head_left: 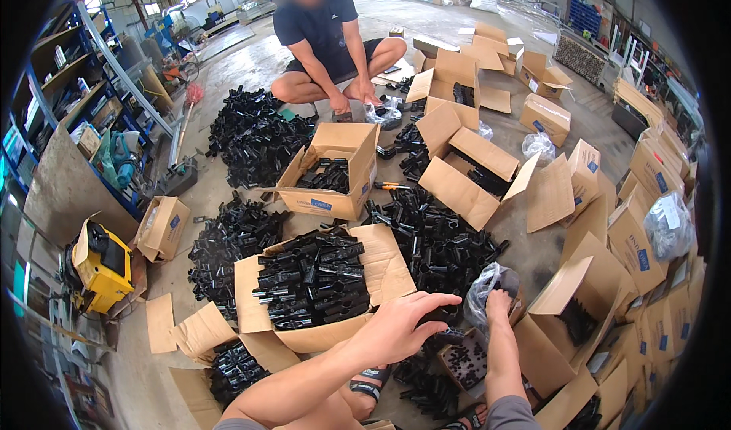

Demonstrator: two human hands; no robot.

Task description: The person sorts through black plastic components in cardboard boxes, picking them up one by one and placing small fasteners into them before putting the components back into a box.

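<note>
Head view, and here's the clear plastic bag (480, 299), right at the right hand (499, 305)! That hand bends its fingers into the bag's bunched film, tips hidden, so whether it grips anything I can't tell. The left hand (411, 319) floats just beside it, open, thumb apart from the fingers, nothing between them. Just below the bag, between the forearms, sits a small box (466, 360) of little black pieces. Beyond the fingers spreads a loose pile of black parts (438, 251); to the left hand's left, a big open carton (388, 266) brims with more.

How far along? Midway, I'd judge: several cartons hold parts, yet heaps lie loose on the floor (plenty left, by the look of it). Far beyond the hands a co-worker (324, 41) crouches at another plastic bag (387, 116), past a part-filled carton (320, 204).

And the lettering: dark print and blue patches mark the stacked cartons (636, 239) right of the right hand, while pale letters cross the sandal strap (365, 388) below the left wrist.
</note>
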